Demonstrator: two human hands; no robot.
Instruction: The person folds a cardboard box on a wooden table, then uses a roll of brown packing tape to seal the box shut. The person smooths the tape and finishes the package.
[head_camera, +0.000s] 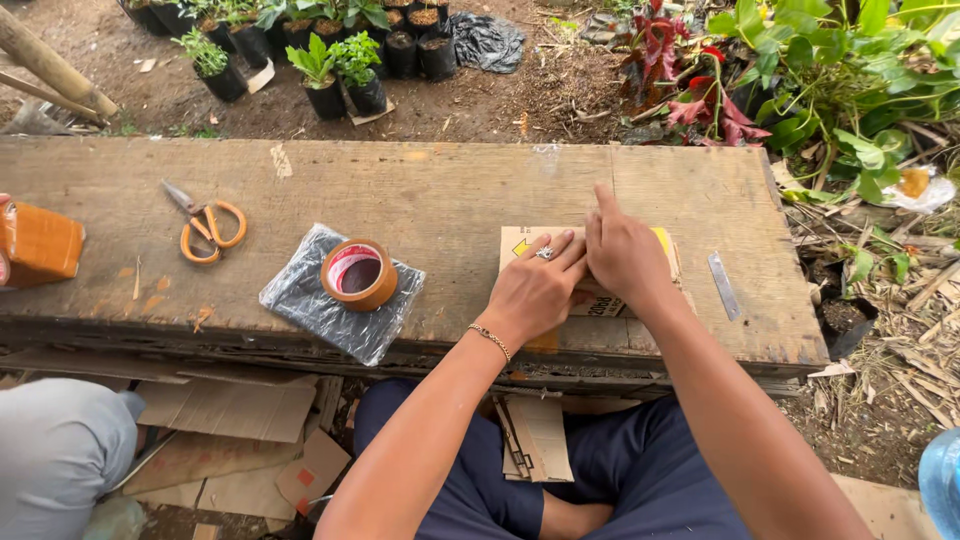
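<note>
Outdoor garden spot, weathered plank worktop w/ potted seedlings behind. Both hands press flat on a cardboard piece at worktop's right-centre. Left hand lies fingers spread, palm down, holding nothing; right hand beside it, touching, index finger raised. Tape roll on black plastic bag to the left, orange scissors further left, metal ruler on the right.
</note>
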